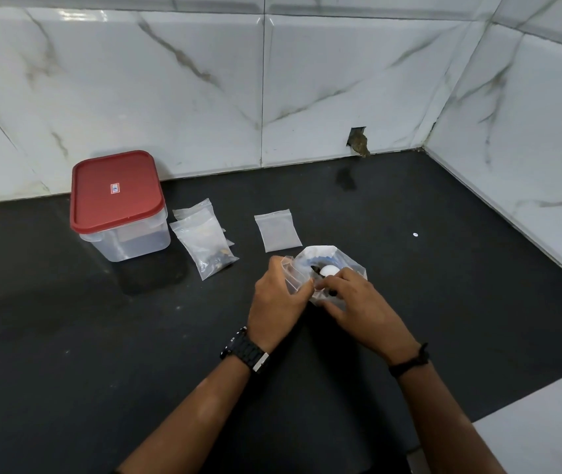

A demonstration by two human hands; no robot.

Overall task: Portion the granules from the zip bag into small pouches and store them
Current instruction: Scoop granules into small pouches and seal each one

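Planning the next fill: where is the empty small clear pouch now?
The empty small clear pouch lies flat mid-counter, just beyond the hands, right of the filled pouches.

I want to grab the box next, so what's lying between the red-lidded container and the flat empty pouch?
In the head view, filled pouches lie between the red-lidded container and the flat empty pouch, beside the container.

The counter (101,336) is dark and matt, faintly mottled. Behind it the wall tiles (204,80) are glossy white with grey marble veining. The storage box (125,239) is translucent, frosted plastic under a smooth, red plastic lid (115,191). The small pouches (204,241) and the empty pouch (278,230) are thin clear film, slightly crinkled; the zip bag (348,268) is the same shiny film. The watch strap (243,350) looks like matt black links with a metal clasp.
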